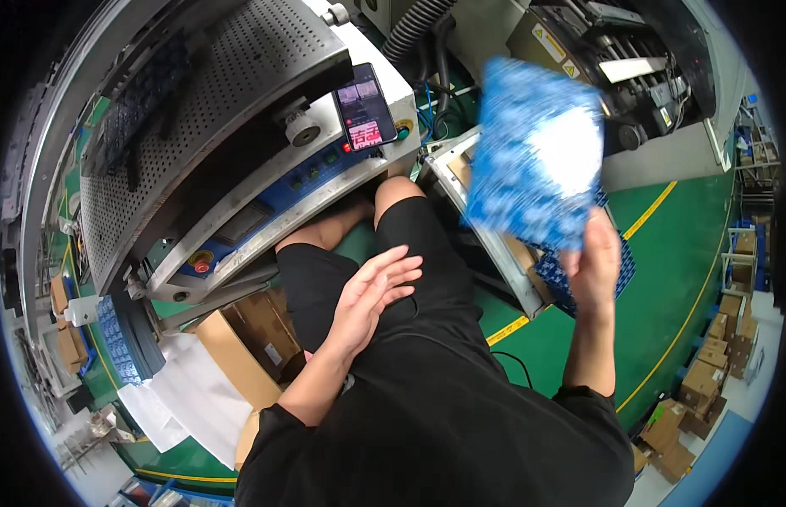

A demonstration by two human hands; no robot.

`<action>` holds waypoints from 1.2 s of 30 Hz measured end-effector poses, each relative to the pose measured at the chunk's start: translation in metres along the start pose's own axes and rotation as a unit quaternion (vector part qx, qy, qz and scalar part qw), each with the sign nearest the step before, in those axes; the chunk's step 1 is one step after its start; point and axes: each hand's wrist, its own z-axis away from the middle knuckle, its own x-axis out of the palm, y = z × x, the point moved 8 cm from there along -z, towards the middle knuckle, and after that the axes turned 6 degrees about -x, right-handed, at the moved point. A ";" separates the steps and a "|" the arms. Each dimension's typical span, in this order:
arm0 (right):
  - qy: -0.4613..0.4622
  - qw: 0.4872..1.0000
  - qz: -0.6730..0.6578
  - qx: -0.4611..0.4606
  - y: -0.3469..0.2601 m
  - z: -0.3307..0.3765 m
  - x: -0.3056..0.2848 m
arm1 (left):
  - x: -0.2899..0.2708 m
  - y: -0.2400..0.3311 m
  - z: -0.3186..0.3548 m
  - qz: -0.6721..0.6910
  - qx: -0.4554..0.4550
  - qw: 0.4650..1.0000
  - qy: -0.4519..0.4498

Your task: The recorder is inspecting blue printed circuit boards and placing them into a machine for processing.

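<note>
Far left: a perforated metal machine cover (207,110) is arching over a strip of blue printed sheets (122,338). Below it, an open cardboard box (249,338) and white sheets (198,397) are lying on the green floor (680,253).

Centre left: a phone (365,106) with a lit screen is being propped on the machine's control panel (308,173), just above the seated person's knees.

Centre: the left hand (372,296) is being held open above the lap, fingers spread and loosely curled, nothing gripped and nothing touched except perhaps the black shorts beneath; contact cannot be told.

Right of centre: the right hand (594,262) is being raised, closed on the lower edge of a blue and white printed bag (541,156). The bag is blurred, standing up and leftward from the grip, so nearly all of it is lying above the fingers. Just behind the hand, a blue crate (617,275) is being partly hidden, beside a metal frame (486,228).

Far right: cardboard cartons (705,380) are stacked well apart from both hands.
</note>
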 end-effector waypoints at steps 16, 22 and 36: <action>0.204 0.963 -0.102 -0.145 -0.025 -0.143 -0.057 | -0.076 -0.013 0.011 -0.015 -0.006 0.993 0.120; 0.224 0.954 -0.139 -0.146 -0.025 -0.160 -0.061 | -0.086 -0.015 0.004 -0.013 -0.019 0.992 0.123; 0.197 0.948 -0.209 -0.137 -0.013 -0.184 -0.096 | -0.096 -0.015 0.001 -0.015 -0.013 0.991 0.132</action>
